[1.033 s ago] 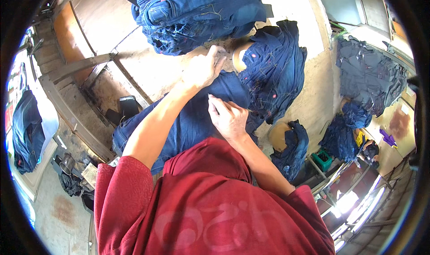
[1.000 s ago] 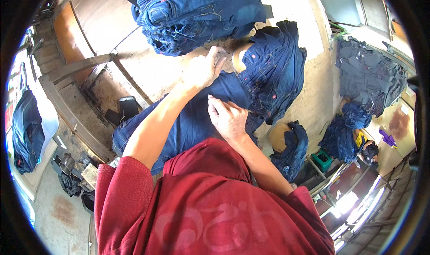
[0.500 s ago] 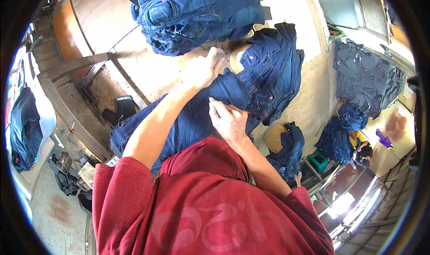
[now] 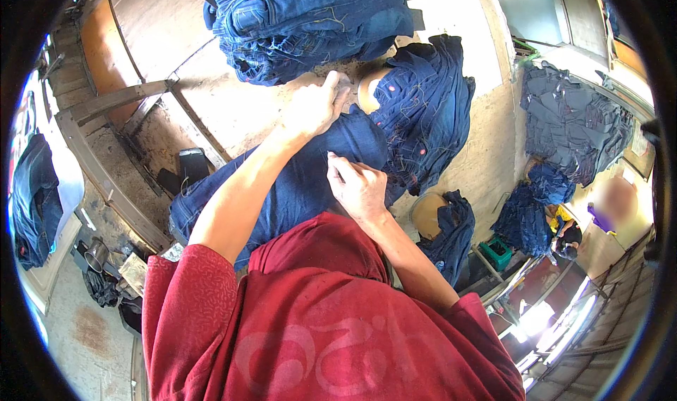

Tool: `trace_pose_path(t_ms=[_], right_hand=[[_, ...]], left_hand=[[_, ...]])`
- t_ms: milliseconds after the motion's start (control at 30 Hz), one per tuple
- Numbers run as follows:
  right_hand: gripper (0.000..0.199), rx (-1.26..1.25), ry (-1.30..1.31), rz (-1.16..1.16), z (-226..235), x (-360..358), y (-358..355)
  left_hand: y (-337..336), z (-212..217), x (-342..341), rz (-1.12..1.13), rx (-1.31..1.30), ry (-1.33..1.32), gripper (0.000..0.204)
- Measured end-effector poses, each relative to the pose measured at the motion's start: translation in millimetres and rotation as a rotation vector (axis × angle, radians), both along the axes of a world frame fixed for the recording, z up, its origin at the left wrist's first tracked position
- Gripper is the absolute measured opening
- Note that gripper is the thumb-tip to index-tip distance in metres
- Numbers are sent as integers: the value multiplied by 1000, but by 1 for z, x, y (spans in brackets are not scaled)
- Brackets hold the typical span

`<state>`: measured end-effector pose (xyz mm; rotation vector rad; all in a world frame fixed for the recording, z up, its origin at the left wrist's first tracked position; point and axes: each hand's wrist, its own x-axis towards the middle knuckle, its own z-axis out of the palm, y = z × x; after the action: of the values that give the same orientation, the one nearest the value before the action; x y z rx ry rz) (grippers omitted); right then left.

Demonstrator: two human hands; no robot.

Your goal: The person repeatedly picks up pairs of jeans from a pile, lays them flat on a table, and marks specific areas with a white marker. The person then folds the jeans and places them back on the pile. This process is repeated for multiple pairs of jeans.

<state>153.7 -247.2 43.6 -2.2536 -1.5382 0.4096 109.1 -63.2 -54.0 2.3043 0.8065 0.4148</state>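
A dark blue denim garment (image 4: 296,179) lies stretched in front of me, under both forearms. My left hand (image 4: 315,106) is closed just above its far edge, its fingertips pressed together; what they pinch, if anything, is too small to tell. Closer to me, my right hand (image 4: 361,188) is over the cloth with thumb and fingers closed in a pinch. Whatever it holds cannot be made out. Bunched denim with loose threads (image 4: 427,112) drapes over a pale rounded form to the right of the garment.
A thick stack of jeans (image 4: 310,27) sits at the far side. Dark grey garments (image 4: 575,122) are piled at the right, near a green crate (image 4: 496,253). A wooden frame (image 4: 106,179) borders the left. More denim (image 4: 451,232) hangs by a pale round pad (image 4: 427,216).
Both hands keep nearly the same place and closed shape. The whole scene has shifted slightly left in view. A person's hand seen at the lower right no longer shows.
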Motion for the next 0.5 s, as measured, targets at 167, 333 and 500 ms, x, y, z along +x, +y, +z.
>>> trace_pose_path(t_ms=[167,333,500], right_hand=[[6,-17,54,-9,7,-1,-7],[7,49,58,-38,0,1,-2],[15,-166,-15,45,15,4,1]], left_hand=[[0,6,-1,-22,-37,144,41],[-1,3,0,15,-14,18,35],[-2,2,0,0,-102,68,34]])
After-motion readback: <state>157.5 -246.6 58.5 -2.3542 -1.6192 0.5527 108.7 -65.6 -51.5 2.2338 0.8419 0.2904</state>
